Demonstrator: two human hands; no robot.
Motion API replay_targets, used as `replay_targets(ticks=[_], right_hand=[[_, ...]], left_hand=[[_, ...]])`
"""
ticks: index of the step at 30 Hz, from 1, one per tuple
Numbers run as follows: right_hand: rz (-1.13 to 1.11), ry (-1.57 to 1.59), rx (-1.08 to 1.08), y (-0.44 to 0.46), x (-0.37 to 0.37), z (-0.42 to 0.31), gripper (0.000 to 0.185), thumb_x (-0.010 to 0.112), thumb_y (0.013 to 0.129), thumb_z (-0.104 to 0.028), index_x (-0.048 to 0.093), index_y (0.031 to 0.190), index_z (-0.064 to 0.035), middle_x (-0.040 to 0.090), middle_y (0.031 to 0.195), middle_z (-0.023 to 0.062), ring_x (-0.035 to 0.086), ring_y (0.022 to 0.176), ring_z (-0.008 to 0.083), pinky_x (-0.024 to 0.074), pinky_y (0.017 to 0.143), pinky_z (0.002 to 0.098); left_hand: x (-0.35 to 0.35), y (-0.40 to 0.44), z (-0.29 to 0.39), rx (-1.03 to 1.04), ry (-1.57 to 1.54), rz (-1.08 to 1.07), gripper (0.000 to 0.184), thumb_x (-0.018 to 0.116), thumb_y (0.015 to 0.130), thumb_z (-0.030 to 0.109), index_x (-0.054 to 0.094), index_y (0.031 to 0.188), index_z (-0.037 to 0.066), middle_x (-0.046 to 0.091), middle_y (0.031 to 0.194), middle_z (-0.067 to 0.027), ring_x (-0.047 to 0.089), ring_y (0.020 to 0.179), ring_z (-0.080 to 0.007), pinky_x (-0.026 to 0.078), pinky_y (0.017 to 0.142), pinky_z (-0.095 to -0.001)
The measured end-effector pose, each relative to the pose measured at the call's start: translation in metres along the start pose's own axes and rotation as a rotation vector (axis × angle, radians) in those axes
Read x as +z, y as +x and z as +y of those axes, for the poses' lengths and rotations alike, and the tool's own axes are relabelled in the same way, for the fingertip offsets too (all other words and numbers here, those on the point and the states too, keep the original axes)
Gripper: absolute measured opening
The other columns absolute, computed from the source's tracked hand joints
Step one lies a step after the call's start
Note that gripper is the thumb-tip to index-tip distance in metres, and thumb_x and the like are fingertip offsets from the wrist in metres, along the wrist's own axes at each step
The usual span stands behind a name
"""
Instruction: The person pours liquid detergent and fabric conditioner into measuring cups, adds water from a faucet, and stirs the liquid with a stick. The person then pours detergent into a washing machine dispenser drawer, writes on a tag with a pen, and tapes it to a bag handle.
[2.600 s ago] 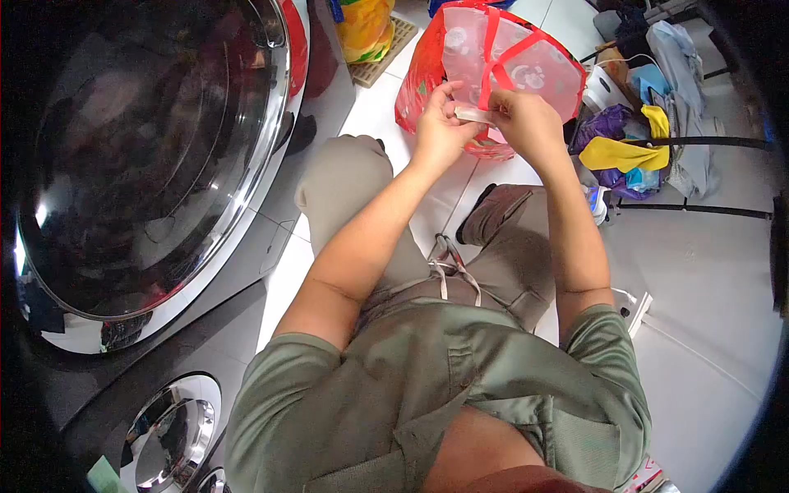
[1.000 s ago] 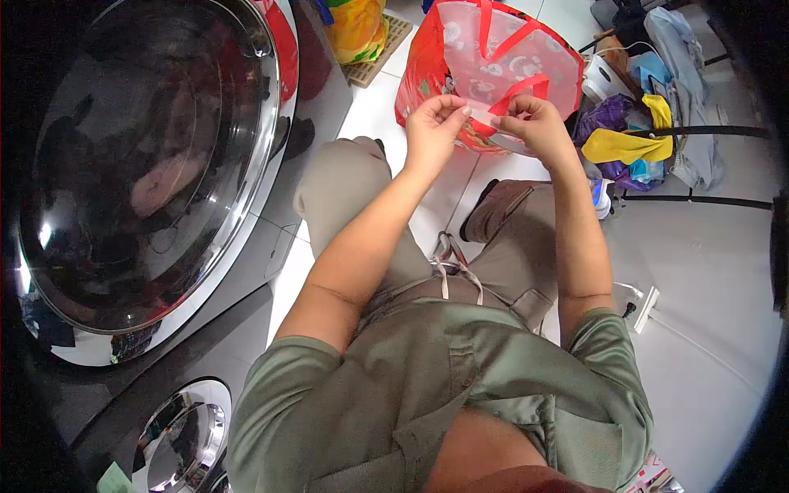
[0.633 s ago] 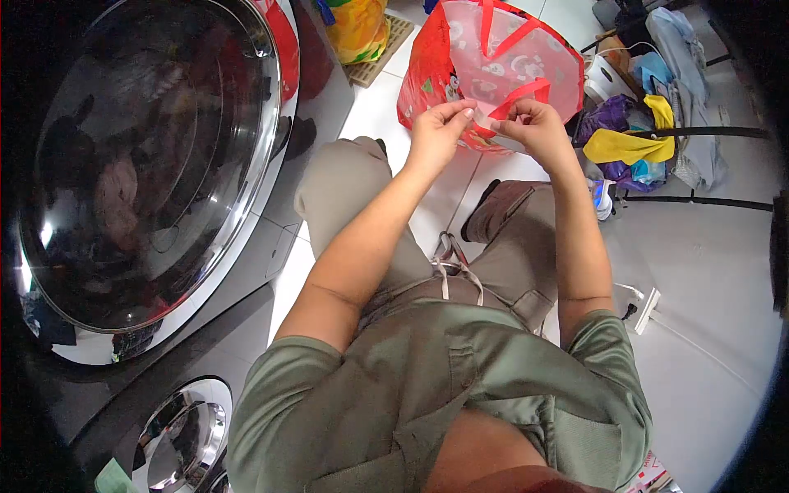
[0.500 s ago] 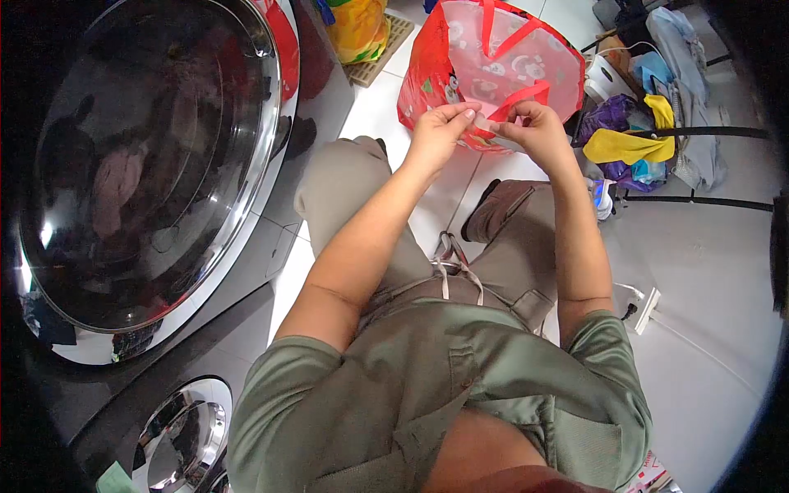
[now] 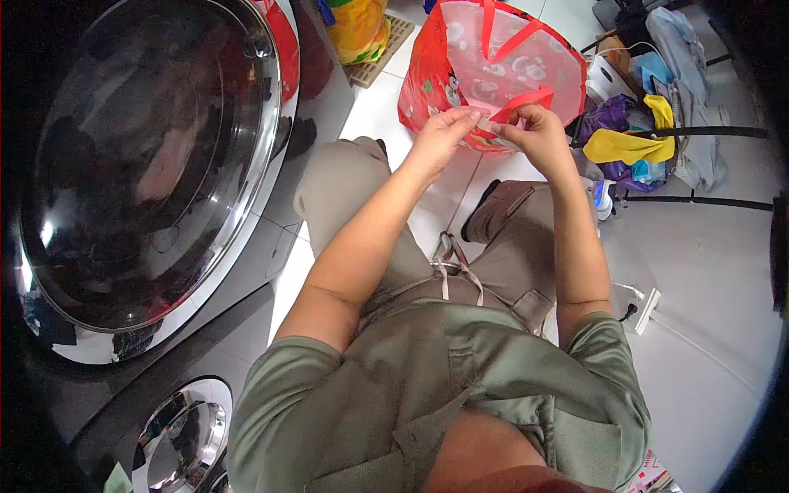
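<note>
My left hand [image 5: 442, 141] is closed, thumb and fingertips pinched at a small whitish, see-through piece [image 5: 485, 124]. From the other side my right hand [image 5: 538, 135] pinches at the same piece, fingers curled. The piece is too small to name. Both hands are over the near rim of a large red shopping bag [image 5: 426, 78] with a pale printed inside. One red bag handle [image 5: 526, 99] passes right behind my right fingers; whether they touch it, I cannot tell. The other handle [image 5: 514, 41] lies at the far side.
A front-loading washing machine with a round glass door [image 5: 156, 164] stands at left, a pinkish cloth behind the glass. On the right, a rack holds a yellow cloth [image 5: 629, 148] and plastic bags. A yellow bag [image 5: 359, 33] is at the back. A power strip [image 5: 648, 311] sits lower right.
Both hands stay almost in place, with small finger movements at the whitish piece. Behind the washer's glass, the pinkish cloth has shifted up and to the right.
</note>
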State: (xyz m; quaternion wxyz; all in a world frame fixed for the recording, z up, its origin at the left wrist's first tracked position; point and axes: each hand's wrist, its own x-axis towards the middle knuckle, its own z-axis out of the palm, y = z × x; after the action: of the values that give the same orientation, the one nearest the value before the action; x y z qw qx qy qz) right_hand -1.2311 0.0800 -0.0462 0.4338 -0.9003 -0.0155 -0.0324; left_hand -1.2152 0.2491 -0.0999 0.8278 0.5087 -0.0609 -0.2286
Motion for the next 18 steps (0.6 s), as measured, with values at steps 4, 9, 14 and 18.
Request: replay_targets(ticks=[4, 9, 14, 18], right_hand=[[0.0, 0.03, 0.011, -0.0007, -0.0007, -0.0053, 0.021, 0.074, 0.068, -0.015, 0.056, 0.066, -0.0035, 0.045, 0.061, -0.0063, 0.039, 0.058, 0.0033, 0.0316, 0.051, 0.0207], [0.002, -0.029, 0.03, -0.0012, -0.0008, -0.0031, 0.024, 0.074, 0.066, -0.019, 0.058, 0.069, -0.0016, 0.053, 0.069, 0.0015, 0.047, 0.064, 0.0103, 0.0371, 0.057, 0.0253], [0.016, -0.028, -0.003, -0.0016, -0.0013, -0.0023, 0.022, 0.074, 0.068, -0.015, 0.056, 0.066, -0.003, 0.045, 0.062, -0.0045, 0.039, 0.058, 0.0047, 0.0322, 0.051, 0.0214], [-0.022, -0.053, 0.068, 0.0003, -0.0031, -0.0014, 0.03, 0.073, 0.064, -0.025, 0.059, 0.071, 0.0001, 0.059, 0.075, 0.0093, 0.054, 0.067, 0.0173, 0.0419, 0.062, 0.0291]], left_hand=[[0.0013, -0.0025, 0.0032, 0.014, 0.03, -0.027, 0.031, 0.058, 0.084, 0.016, 0.057, 0.111, 0.001, 0.062, 0.097, -0.004, 0.055, 0.089, -0.0094, 0.04, 0.084, -0.0231], [0.0015, -0.004, 0.0061, -0.02, 0.022, -0.044, 0.037, 0.063, 0.078, 0.007, 0.055, 0.113, 0.0, 0.062, 0.099, -0.0047, 0.055, 0.09, -0.0103, 0.041, 0.083, -0.0236], [0.0016, -0.0036, 0.0055, -0.023, 0.034, -0.049, 0.034, 0.063, 0.079, 0.008, 0.056, 0.111, 0.0, 0.062, 0.099, -0.0049, 0.056, 0.09, -0.0107, 0.041, 0.083, -0.0239], [0.0028, -0.0043, 0.0074, -0.017, 0.043, -0.054, 0.031, 0.062, 0.079, 0.009, 0.058, 0.108, 0.0, 0.063, 0.098, -0.005, 0.056, 0.091, -0.0112, 0.041, 0.084, -0.0246]])
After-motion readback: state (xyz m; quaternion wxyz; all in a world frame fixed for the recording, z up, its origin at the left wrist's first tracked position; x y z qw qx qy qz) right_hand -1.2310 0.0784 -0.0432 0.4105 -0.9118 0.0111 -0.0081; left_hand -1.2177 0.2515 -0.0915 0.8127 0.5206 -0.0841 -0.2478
